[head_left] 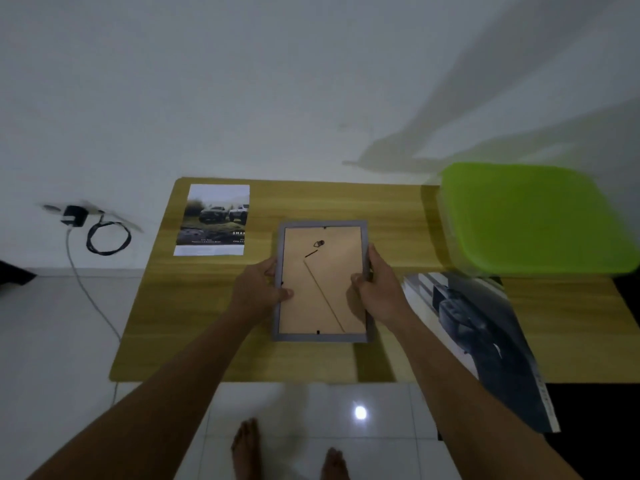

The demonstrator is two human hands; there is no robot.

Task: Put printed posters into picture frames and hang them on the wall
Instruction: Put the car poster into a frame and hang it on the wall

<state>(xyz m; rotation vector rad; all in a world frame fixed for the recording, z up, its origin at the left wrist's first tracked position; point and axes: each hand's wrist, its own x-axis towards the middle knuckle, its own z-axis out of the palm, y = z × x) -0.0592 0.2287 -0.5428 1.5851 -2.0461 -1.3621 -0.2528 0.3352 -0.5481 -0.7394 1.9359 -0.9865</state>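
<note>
Both hands are closed on the picture frame (322,292), one on each long side. The left hand (258,289) grips the left rail, thumb laid on the brown backing board and fingers curled round the outer edge. The right hand (379,289) grips the right rail in the same way, thumb on the backing and fingers wrapped behind.

The frame is back side up at the middle of the desk (194,323), with its hanger and stand visible. Whether it rests on the surface or is slightly raised cannot be told.

The frame's near rail stops short of the desk's near edge. Bare desk lies to its left and near left. A truck poster (212,220) lies flat at the far left, apart from the frame. A dark car poster (478,337) lies just right of the right hand and overhangs the near edge. A green-lidded container (533,220) occupies the far right corner.

Both forearms extend from the near side and converge on the frame. A charger (74,216) with a coiled cable hangs on the wall at left.
</note>
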